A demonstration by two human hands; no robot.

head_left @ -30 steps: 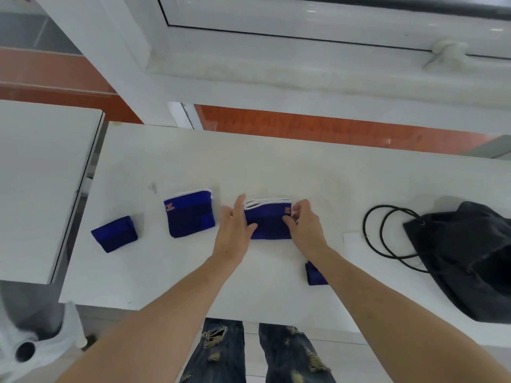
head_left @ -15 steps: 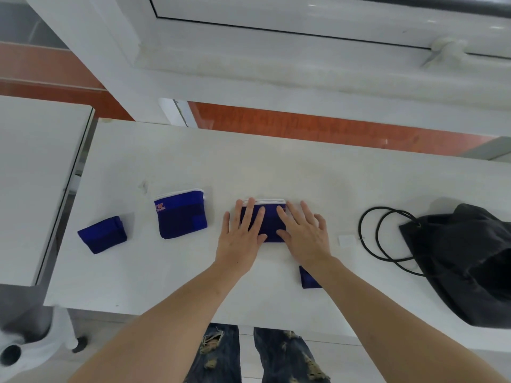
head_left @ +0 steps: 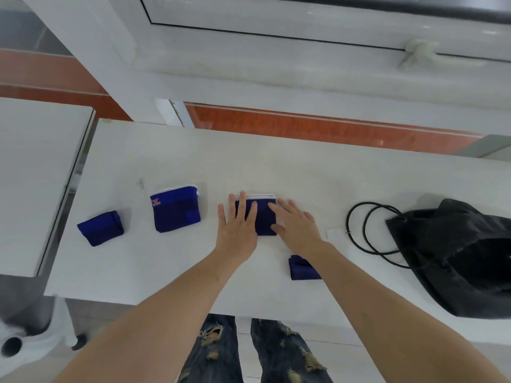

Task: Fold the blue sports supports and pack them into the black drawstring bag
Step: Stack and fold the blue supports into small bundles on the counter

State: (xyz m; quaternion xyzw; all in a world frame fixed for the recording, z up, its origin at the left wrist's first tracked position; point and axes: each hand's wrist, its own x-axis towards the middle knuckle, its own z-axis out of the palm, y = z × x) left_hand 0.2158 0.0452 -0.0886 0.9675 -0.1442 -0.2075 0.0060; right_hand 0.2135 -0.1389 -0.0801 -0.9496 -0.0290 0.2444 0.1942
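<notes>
A folded blue support with a white top edge lies at the middle of the white table. My left hand presses flat on its left part with straight fingers. My right hand lies flat on its right part. Left of them lies an unfolded blue support with an orange logo. A small folded blue support sits at the far left. Another small blue one shows partly under my right forearm. The black drawstring bag lies at the right, its mouth open, its cord looped on the table.
A small white paper tag lies between my right hand and the cord. A second white table stands at the left across a narrow gap. A window sill and frame run behind the table. My legs show below the front edge.
One second ago both hands pinched the middle support's sides while folding it. Now both hands lie flat on it and press it down.
</notes>
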